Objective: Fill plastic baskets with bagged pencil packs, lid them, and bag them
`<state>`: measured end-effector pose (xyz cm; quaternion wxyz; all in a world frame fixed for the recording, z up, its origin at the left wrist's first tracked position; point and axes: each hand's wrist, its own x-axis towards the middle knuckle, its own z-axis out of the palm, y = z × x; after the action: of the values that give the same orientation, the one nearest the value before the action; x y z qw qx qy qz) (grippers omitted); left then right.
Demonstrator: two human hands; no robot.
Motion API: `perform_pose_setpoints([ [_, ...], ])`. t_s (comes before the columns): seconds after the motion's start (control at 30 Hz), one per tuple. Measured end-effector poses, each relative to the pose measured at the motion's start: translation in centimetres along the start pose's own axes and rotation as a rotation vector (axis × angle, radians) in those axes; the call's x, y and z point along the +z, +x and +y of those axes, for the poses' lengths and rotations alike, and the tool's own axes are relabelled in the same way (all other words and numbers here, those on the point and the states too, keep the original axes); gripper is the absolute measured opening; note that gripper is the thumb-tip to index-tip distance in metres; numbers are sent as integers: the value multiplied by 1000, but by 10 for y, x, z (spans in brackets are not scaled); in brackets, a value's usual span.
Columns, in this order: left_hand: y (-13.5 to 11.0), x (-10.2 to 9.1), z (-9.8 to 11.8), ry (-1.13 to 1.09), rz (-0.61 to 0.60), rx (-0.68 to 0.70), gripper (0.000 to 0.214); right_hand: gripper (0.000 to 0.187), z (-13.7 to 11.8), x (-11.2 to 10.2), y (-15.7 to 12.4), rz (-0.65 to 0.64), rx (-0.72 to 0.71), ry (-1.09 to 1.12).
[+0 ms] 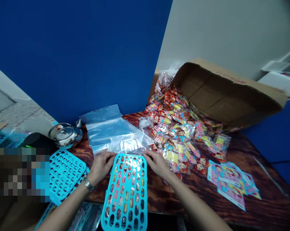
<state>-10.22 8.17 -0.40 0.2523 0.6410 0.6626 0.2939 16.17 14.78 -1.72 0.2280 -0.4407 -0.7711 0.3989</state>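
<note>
A light-blue plastic basket (pixel 125 194) with rows of oval holes lies at the table's front edge, and colourful items show through the holes. My left hand (pixel 101 166), with a metal watch on the wrist, grips its far left corner. At the far right corner, my right hand (pixel 158 163) has its fingers curled on the rim. Just beyond the basket's far edge, clear plastic bags (pixel 111 133) lie flat. To the right of them spreads a heap of small bagged pieces (pixel 180 141) with cartoon-girl prints.
A tipped cardboard box (pixel 221 93) stands behind the heap. Printed cards (pixel 231 183) lie at the right. More blue baskets (pixel 66 173) are stacked at the left, near a metal kettle (pixel 66 134). A blue panel (pixel 87 57) rises at the back.
</note>
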Motion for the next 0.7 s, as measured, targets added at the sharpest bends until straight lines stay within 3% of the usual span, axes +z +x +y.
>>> perform_pose_setpoints([
  [0.27, -10, 5, 1, 106, 73, 120, 24, 22, -2, 4, -15, 173, -168, -308],
  [0.43, -24, 10, -9, 159, 139, 262, 21, 30, 7, 14, -36, 169, -351, -585],
  [0.7, -57, 14, -30, 186, 207, 482, 27, 37, -2, 18, -75, 203, -535, -546],
])
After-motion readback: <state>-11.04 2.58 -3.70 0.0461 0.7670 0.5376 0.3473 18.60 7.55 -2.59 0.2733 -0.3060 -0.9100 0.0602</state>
